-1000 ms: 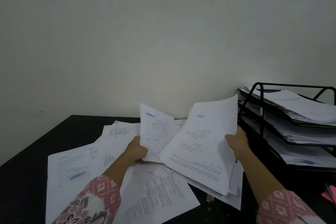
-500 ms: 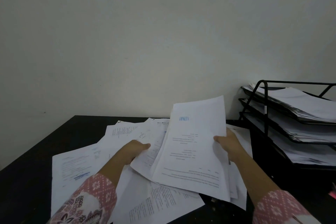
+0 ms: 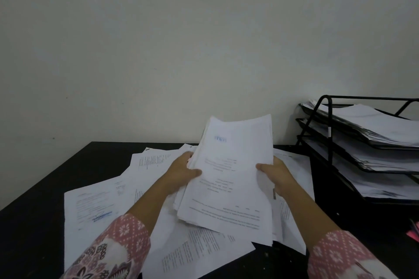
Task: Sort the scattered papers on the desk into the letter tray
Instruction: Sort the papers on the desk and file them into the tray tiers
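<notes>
A stack of white printed papers (image 3: 231,176) is held tilted above the desk, its top sheet bearing a small blue stamp. My left hand (image 3: 181,171) grips the stack's left edge, thumb on top. My right hand (image 3: 275,173) grips the right edge the same way. More scattered papers (image 3: 95,206) lie flat on the black desk (image 3: 40,199) under and around the stack. The black wire letter tray (image 3: 328,138) with three tiers stands at the right, each tier holding papers.
A pale wall rises right behind the desk. Pink objects (image 3: 413,232) lie at the desk's right edge, below the tray. The desk's left part and near right corner show bare black surface.
The sheet my left hand held has joined the right hand's sheets into one stack. Both hands moved closer together and now hold it by its two sides.
</notes>
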Action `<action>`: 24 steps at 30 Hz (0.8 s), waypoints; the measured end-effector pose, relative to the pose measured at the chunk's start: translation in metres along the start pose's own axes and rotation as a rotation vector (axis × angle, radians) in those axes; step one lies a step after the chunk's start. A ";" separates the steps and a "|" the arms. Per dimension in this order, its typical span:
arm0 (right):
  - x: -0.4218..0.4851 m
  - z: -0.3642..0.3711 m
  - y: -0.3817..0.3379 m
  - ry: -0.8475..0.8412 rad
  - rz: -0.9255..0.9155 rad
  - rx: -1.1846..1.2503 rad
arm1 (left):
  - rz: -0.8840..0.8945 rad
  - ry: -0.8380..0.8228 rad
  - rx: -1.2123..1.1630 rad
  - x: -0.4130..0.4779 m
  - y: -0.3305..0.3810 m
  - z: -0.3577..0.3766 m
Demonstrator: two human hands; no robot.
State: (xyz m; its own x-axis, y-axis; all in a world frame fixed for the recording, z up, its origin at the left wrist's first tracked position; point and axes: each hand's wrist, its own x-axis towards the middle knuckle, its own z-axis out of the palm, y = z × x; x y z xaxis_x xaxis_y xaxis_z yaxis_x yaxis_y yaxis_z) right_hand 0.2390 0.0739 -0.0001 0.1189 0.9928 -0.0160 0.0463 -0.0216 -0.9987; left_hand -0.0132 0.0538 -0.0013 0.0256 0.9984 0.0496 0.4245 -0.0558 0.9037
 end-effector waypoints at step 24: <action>-0.023 -0.014 -0.062 -0.037 -0.456 0.111 | 0.335 0.285 -0.497 -0.022 0.053 0.008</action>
State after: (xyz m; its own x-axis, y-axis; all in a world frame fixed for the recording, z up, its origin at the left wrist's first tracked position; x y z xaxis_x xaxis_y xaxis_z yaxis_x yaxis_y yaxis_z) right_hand 0.2477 0.0511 0.0633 0.0756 0.9016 0.4260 -0.0207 0.4286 -0.9033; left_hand 0.0158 0.0293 0.0425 -0.1857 0.8926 0.4109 -0.0349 -0.4239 0.9050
